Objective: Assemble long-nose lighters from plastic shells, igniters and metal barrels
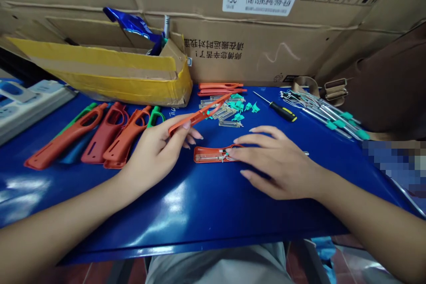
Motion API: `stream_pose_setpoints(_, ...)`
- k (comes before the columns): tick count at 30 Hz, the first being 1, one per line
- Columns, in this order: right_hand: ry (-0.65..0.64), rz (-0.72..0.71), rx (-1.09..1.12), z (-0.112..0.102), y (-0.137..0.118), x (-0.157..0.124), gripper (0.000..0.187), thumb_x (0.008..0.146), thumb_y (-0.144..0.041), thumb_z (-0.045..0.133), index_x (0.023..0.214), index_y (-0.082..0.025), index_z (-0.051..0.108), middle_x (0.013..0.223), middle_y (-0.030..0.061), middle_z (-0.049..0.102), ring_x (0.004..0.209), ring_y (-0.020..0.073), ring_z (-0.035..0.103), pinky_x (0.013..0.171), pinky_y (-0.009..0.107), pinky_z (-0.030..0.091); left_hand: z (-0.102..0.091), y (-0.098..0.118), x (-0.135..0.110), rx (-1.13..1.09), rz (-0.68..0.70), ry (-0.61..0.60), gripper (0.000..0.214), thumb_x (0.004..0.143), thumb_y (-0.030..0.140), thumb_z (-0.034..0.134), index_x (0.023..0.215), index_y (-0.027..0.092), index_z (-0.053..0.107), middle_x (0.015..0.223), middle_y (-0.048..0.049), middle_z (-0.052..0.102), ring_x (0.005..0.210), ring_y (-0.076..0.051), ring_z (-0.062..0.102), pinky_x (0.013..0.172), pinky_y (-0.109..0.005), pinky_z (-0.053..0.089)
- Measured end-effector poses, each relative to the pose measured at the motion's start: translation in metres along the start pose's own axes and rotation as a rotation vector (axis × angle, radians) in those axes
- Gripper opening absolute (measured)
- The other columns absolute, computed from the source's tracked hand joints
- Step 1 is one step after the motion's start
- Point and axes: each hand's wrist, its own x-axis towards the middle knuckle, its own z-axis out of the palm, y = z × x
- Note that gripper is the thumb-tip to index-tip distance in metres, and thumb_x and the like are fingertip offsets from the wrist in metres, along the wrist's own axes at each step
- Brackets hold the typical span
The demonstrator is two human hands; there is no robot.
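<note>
My left hand (159,146) is closed on an orange lighter casing half (203,115), gripping its near end between thumb and fingers and holding it tilted above the table. Below and to the right, another orange casing half (199,155) lies on the blue table with its inside facing up, and small parts and a clear tube sit in it. Over its right part is my right hand (279,159), fingers spread, with the index fingertip at the small parts. That hand covers much of the casing; a metal tip (306,154) shows past it.
Several lighter casings (96,137) lie at left before a yellow-taped box (133,75). Clear tubes (226,113), teal pieces (238,105) and orange halves (219,85) are behind. A screwdriver (281,111) and metal lighter rods (333,115) lie at right. A power strip (40,102) is far left.
</note>
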Motion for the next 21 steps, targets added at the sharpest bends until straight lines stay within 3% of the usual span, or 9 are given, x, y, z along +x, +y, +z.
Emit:
stream_pose_setpoints(2, -0.081, -0.078, -0.047, 0.000, 0.001, -0.001, 0.029, 0.102, -0.026, 0.054, 0.127, -0.014, 0.061, 0.120, 0.0066, 0.077, 0.126, 0.0248, 0.063, 0.116, 0.050, 0.033, 0.002, -0.006, 0.000, 0.036, -0.010, -0.041, 0.036, 0.106, 0.045, 0.047, 0.105, 0.019, 0.072, 0.097, -0.0026, 0.077, 0.082, -0.015, 0.069, 0.076, -0.026, 0.054)
stream_pose_setpoints(8, -0.139, -0.089, -0.066, 0.006, 0.001, -0.002, 0.032, 0.105, -0.030, 0.051, 0.130, -0.013, 0.061, 0.120, 0.0030, 0.078, 0.137, 0.0235, 0.056, 0.122, 0.050, 0.022, 0.004, -0.014, -0.005, 0.115, 0.055, -0.130, 0.034, 0.107, 0.042, 0.046, 0.117, 0.021, 0.070, 0.103, -0.0012, 0.078, 0.090, -0.016, 0.072, 0.080, -0.027, 0.054)
stream_pose_setpoints(21, -0.144, -0.027, -0.022, 0.004, 0.007, -0.002, 0.035, 0.102, -0.031, 0.054, 0.133, -0.015, 0.060, 0.130, 0.0084, 0.073, 0.137, 0.0249, 0.057, 0.121, 0.055, 0.024, 0.003, -0.011, -0.007, 0.184, 0.184, -0.141, 0.029, 0.106, 0.030, 0.049, 0.126, 0.022, 0.068, 0.103, 0.0008, 0.078, 0.091, -0.014, 0.071, 0.083, -0.024, 0.053)
